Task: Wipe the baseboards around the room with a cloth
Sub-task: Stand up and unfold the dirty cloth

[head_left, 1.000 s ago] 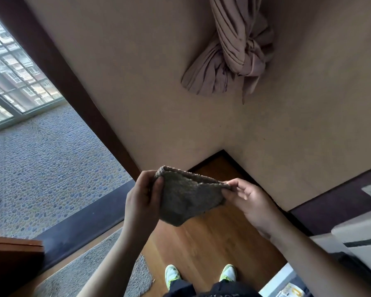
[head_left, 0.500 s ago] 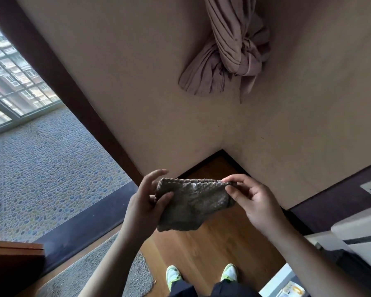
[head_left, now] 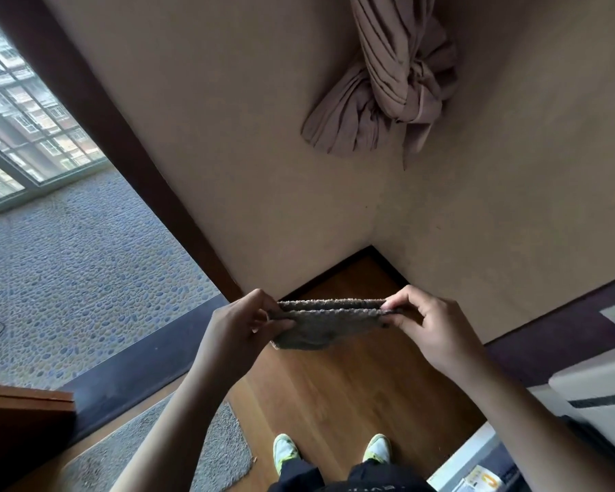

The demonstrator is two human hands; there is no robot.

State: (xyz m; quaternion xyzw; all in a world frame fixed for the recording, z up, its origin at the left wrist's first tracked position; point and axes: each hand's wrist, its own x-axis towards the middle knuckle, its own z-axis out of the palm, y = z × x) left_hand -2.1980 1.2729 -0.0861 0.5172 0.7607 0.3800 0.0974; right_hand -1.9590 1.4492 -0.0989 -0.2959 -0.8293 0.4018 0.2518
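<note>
- The left hand (head_left: 242, 328) and the right hand (head_left: 430, 332) each pinch an end of the cloth (head_left: 325, 323), held above the floor corner.
- The cloth looks soft and light; gripping its folded top edge seems best.

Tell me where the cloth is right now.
In the head view the cloth is at centre, stretched between the left hand and right hand, held in the air above the wood floor near the wall corner.
</note>
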